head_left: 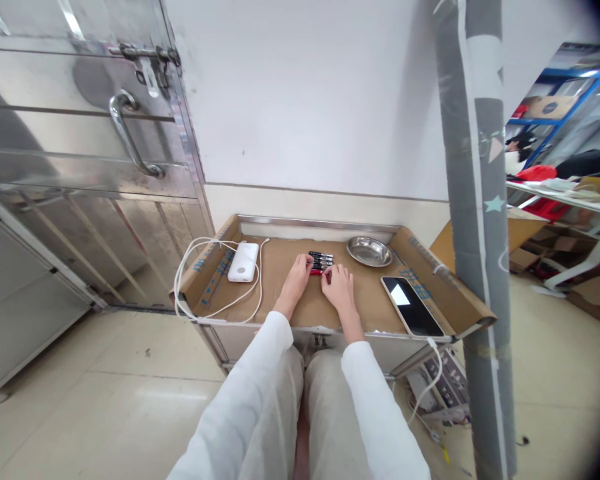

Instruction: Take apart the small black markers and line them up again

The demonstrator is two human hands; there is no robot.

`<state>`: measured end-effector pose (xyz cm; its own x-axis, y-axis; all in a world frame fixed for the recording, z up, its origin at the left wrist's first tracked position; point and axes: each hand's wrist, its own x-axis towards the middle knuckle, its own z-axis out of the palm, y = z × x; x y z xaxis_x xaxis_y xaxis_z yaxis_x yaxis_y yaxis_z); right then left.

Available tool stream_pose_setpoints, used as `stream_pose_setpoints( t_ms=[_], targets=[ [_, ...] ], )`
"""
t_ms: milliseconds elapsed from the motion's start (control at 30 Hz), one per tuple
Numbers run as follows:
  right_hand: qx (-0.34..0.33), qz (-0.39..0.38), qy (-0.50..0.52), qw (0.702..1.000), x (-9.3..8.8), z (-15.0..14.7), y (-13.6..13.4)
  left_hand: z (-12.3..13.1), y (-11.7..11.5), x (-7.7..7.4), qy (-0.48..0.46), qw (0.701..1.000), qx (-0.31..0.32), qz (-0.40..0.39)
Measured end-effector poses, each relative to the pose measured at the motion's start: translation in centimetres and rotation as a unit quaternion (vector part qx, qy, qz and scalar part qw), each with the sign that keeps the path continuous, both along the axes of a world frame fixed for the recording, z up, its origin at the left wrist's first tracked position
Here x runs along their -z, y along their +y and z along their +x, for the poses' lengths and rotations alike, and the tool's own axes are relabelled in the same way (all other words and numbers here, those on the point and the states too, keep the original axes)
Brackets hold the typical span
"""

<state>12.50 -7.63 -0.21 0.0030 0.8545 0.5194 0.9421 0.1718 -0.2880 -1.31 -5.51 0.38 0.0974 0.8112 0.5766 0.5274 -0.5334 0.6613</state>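
Note:
Several slim black pens with silvery ends lie side by side on the cardboard-lined tabletop. A red pen is at the near side of the row. My left hand is at the row's left end, fingers curled and closed against the pen ends. At the right end, my right hand has its thumb and fingers closed at the red pen's tip. The fingers partly cover both ends of the row, so the exact grip is hard to see.
A round steel dish sits behind on the right, a smartphone at front right. On the left lies a white power bank with a looped white cable. A wrapped grey pipe rises beside the table's right edge.

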Motion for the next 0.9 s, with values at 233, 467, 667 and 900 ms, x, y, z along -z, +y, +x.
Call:
stream_pose_setpoints(
  t_ms=[233,467,667,900],
  targets=[
    [-0.064,0.023,0.059,0.996,-0.6,0.2,0.1,-0.1,-0.3,0.0,0.021,0.999,0.044,-0.009],
    [-0.073,0.010,0.061,0.995,-1.1,0.2,-0.2,0.0,-0.6,-0.4,0.062,0.997,0.034,0.005],
    [-0.070,0.015,0.069,0.995,-1.0,0.4,-0.1,-0.1,-0.6,-0.5,0.044,0.998,0.033,0.001],
    [-0.086,0.025,0.079,0.993,-0.6,0.5,0.1,-0.1,-0.3,-0.1,0.022,0.999,0.048,0.004]
  ],
)
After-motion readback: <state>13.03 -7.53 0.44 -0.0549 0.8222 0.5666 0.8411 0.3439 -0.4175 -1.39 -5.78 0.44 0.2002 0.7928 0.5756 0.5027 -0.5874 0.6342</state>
